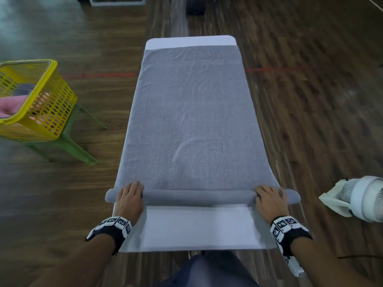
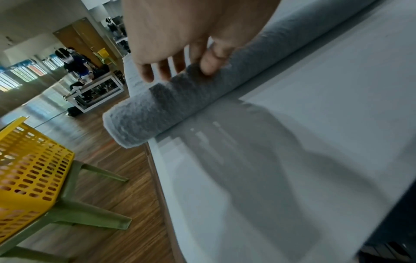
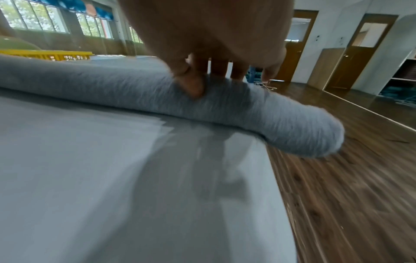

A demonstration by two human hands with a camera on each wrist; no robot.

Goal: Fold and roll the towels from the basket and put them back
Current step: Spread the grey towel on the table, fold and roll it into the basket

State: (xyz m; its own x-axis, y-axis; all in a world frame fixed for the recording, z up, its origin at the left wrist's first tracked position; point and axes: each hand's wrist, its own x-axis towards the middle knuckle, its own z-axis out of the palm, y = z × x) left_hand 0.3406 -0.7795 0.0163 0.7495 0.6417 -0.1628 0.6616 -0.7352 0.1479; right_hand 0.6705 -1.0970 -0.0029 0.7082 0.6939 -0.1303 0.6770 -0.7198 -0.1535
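Note:
A long grey towel (image 1: 190, 121) lies flat along the white table (image 1: 196, 228). Its near end is wound into a thin roll (image 1: 196, 196) that sticks out past both table edges. My left hand (image 1: 129, 195) grips the roll near its left end, fingers curled over the top and thumb (image 2: 209, 64) on the near side of the roll (image 2: 168, 101). My right hand (image 1: 269, 198) grips it the same way near the right end, thumb (image 3: 191, 85) pressed into the roll (image 3: 225, 106). The yellow basket (image 1: 31, 100) stands to the left, with a pink towel (image 1: 12, 106) inside.
The basket sits on a green plastic stool (image 1: 70, 141) on the wooden floor, left of the table. A white fan (image 1: 358, 197) stands on the floor at the right. In the left wrist view, people and another table (image 2: 96, 92) are far off.

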